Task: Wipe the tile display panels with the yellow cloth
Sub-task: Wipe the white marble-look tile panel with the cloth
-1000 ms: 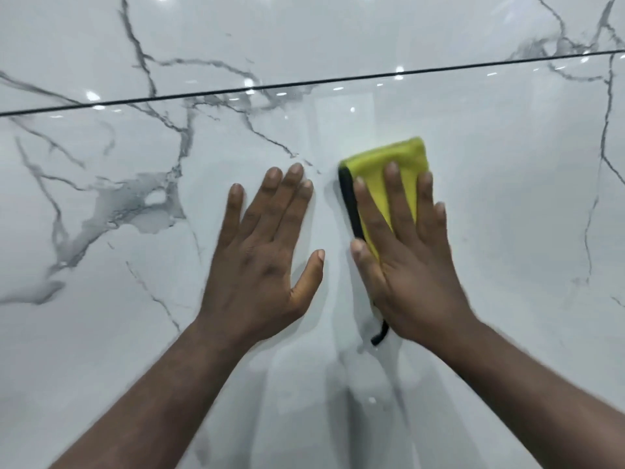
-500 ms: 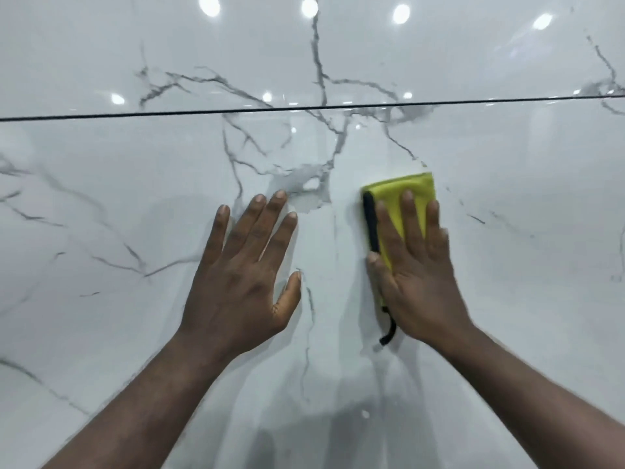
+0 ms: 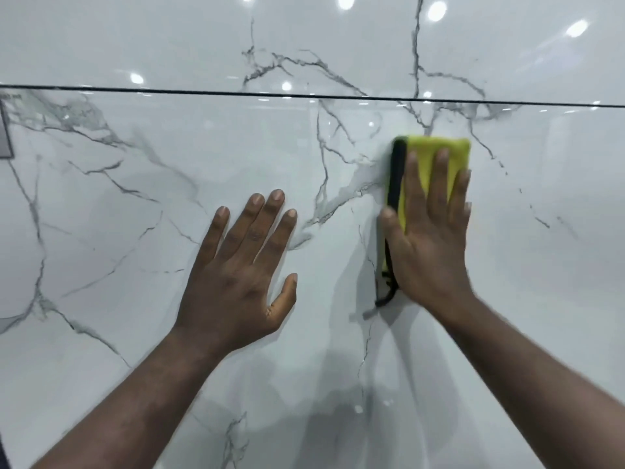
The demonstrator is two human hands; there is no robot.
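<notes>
**Head view: cloth pressed flat on the lower panel, handling notes**

Head view. Two glossy, marble-veined tile display panels are seen, an upper panel [image 3: 169, 38] and a lower panel [image 3: 135, 231], divided by a thin dark joint line [image 3: 203, 91]. Ceiling light reflections [image 3: 436, 10] are noted on the glaze. A small grey object [image 3: 5, 137] is cut off at the left edge and cannot be identified.

The yellow cloth [image 3: 429, 145] is located on the lower panel, just below the joint line and right of centre. It is folded into a pad, with a black edge binding [image 3: 397, 174] along its left side and a black loop [image 3: 385, 292] hanging below the palm.

The right hand [image 3: 429, 252] is laid flat on the cloth. Its fingers [image 3: 439, 177] are straight and close together, and nothing is pinched; the cloth is held to the tile by pressure alone. The left hand [image 3: 236, 279] is spread flat on the bare lower panel, well apart from the cloth, apparently as a brace.

Handling, as a judgement: the cloth is taken to be light, soft and limp, so it would bunch or drop if pressure were released on this steep surface. Broad palm-and-finger contact over the pad's middle is judged the best hold. The glaze is assumed slippery, so an easy glide is expected. The panels are assumed rigid but brittle; moderate, even pressure is advised.
</notes>
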